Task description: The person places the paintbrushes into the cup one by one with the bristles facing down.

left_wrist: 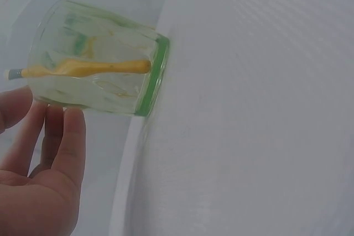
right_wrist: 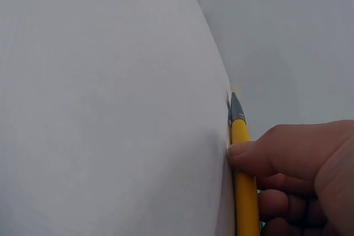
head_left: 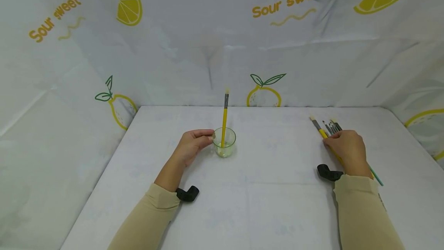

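Note:
A clear glass [head_left: 224,150] stands upright on the table left of its middle; its base looks green in the left wrist view. One yellow-handled paintbrush [head_left: 224,120] leans inside, bristles up. My left hand [head_left: 194,144] holds the glass near its rim with thumb and fingers, from the left side. Over at the right, my right hand [head_left: 348,150] pinches another yellow paintbrush [right_wrist: 246,192] by its handle, close to the tabletop. Several thinner dark-ferruled brushes [head_left: 334,125] lie beside and partly under that hand, so their handles are mostly hidden.
A white cloth covers the table [head_left: 274,203]. Behind it rises a white backdrop [head_left: 194,57] printed with lemons and lettering. Each wrist wears a small black device, the left device [head_left: 188,194] and the right device [head_left: 328,173].

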Demonstrator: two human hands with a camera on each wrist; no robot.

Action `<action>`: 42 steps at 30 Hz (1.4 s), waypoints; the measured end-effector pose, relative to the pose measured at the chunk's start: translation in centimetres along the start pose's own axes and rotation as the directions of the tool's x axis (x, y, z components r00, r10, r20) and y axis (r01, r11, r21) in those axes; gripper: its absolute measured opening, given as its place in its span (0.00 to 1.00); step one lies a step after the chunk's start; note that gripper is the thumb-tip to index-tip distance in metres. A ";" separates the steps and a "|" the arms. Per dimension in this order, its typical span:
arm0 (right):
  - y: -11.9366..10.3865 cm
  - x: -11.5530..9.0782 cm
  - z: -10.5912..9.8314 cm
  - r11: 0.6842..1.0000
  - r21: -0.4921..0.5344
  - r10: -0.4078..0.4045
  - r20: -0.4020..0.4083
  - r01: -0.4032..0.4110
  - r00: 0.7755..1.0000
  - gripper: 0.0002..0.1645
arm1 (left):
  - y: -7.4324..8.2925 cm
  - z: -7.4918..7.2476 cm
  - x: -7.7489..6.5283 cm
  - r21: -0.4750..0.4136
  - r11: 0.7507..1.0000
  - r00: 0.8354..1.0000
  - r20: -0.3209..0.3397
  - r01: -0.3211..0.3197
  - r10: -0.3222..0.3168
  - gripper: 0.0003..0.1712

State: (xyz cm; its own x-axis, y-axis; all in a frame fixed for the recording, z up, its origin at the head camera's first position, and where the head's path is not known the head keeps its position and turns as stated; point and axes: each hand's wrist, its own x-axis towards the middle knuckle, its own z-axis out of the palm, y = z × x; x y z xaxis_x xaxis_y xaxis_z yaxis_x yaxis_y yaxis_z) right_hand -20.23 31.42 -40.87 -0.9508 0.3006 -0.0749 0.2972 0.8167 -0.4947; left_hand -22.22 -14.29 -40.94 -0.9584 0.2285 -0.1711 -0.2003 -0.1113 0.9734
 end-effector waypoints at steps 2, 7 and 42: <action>0.0 -0.1 0.0 1.000 0.008 0.004 0.000 -0.004 1.000 0.23 | -0.1 0.0 0.0 -0.004 1.000 1.000 0.004 0.000 0.000 0.22; -0.5 -0.4 -0.3 0.998 0.053 0.014 -0.002 -0.014 1.000 0.24 | -0.2 -0.1 0.1 -0.013 1.000 1.000 0.012 -0.004 0.004 0.22; -5.2 -0.6 -0.1 0.819 0.574 -0.050 0.034 0.022 0.998 0.32 | 0.0 -0.1 0.1 -0.028 1.000 1.000 -0.003 0.004 -0.004 0.21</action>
State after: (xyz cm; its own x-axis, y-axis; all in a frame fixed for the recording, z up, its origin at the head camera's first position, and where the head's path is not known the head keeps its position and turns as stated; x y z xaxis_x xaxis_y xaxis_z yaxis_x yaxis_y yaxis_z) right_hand -21.22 27.10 -38.17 -0.9670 0.2424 -0.0789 0.1721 0.3925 -0.9035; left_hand -22.33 -14.32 -41.00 -0.9582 0.2261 -0.1755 -0.2098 -0.1379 0.9680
